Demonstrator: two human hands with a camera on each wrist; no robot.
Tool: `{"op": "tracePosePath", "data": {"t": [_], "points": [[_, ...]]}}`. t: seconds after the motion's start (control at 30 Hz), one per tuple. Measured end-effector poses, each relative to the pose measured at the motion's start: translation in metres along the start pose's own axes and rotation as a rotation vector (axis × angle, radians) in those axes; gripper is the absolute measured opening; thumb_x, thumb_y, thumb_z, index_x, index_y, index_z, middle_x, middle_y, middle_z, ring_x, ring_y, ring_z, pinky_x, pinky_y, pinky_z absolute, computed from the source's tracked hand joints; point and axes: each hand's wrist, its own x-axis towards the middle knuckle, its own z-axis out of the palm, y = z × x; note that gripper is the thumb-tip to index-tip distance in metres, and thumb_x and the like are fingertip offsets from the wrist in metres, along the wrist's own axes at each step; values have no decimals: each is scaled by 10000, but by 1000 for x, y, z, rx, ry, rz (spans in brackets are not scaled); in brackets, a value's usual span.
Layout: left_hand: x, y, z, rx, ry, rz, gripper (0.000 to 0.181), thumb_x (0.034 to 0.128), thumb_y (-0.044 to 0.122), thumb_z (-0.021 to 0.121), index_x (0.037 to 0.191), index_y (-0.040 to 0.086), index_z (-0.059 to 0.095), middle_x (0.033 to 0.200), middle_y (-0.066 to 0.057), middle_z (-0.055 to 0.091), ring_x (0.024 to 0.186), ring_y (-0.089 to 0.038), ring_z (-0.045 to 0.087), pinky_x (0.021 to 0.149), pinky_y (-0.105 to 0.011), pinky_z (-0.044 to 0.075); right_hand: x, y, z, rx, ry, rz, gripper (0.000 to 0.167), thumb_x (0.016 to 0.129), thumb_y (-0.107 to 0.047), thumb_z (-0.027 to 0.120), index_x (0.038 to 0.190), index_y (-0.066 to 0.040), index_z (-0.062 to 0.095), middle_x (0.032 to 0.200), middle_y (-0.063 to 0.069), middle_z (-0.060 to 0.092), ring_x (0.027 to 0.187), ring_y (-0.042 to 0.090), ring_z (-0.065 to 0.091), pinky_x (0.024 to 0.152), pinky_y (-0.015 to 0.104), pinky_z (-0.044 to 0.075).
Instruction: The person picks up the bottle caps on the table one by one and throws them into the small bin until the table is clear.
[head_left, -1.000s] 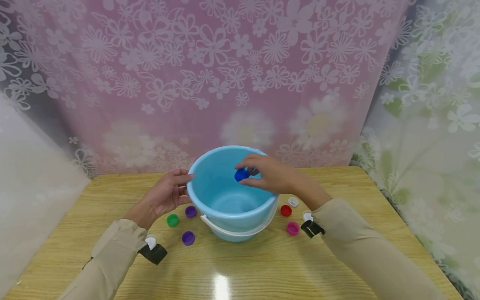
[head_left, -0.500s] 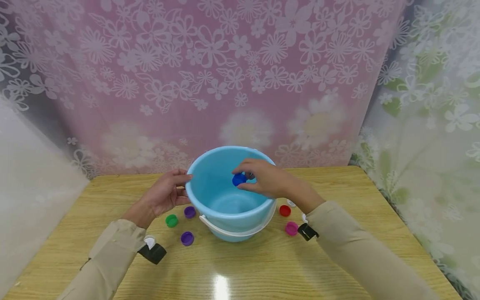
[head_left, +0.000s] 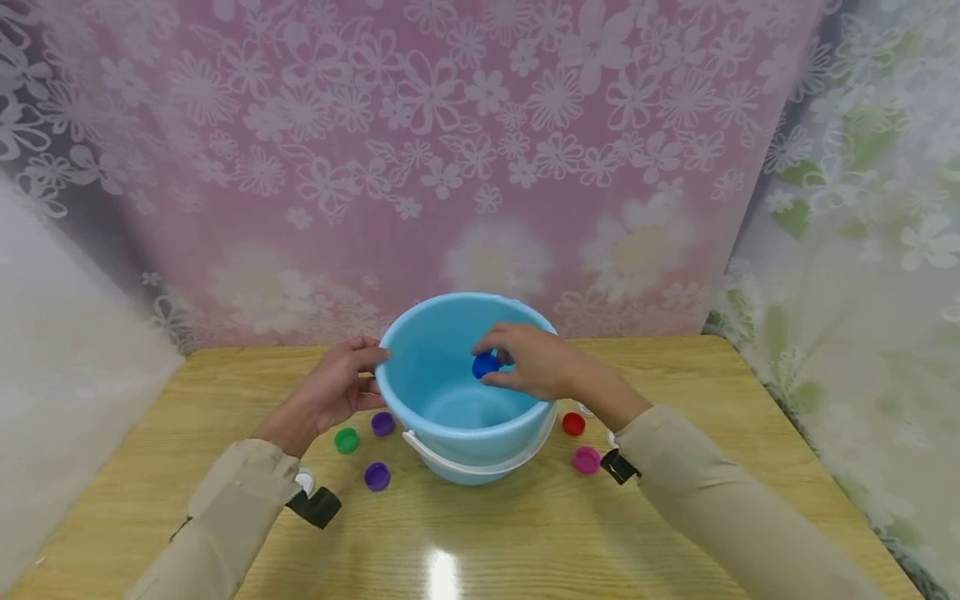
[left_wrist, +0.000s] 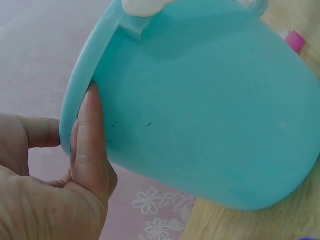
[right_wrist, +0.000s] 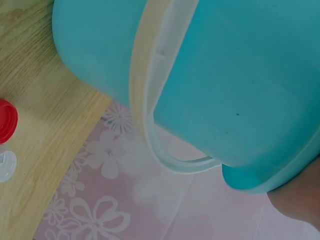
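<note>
A light blue bucket with a white handle stands on the wooden table. My left hand grips its left rim; in the left wrist view the thumb and the fingers lie on either side of that rim. Over the bucket's mouth, inside the right rim, my right hand pinches a blue bottle cap between thumb and fingers. From the right wrist, the bucket's outer wall hides the cap and most of the hand.
Left of the bucket lie a green cap and two purple caps, one nearer. To the right are a red cap, a pink cap and a white cap. A pink flowered curtain hangs behind the table.
My right hand has lowered slightly into the bucket's mouth with the blue cap. The left hand keeps its hold on the rim.
</note>
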Motion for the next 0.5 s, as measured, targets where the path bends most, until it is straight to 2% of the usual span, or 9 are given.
{"op": "tracePosePath", "data": {"t": [0.2,0.5], "points": [[2,0,1,47,25,-35,227,987,151,492,1137,2,411,848,-106,495,540,-136,603,612,-314,589,-1,2,1,5,18,-16,360,910,-240,679,1224,-70,626,1147,41,597,975,184,594,849,318,521],[2,1,-3,30,-6,-38,267,993,168,505,1176,9,394,909,-139,513,605,-163,647,630,-328,590,1,0,1,24,18,1,372,903,-237,688,1225,-63,622,1137,46,607,975,195,602,847,327,527]]}}
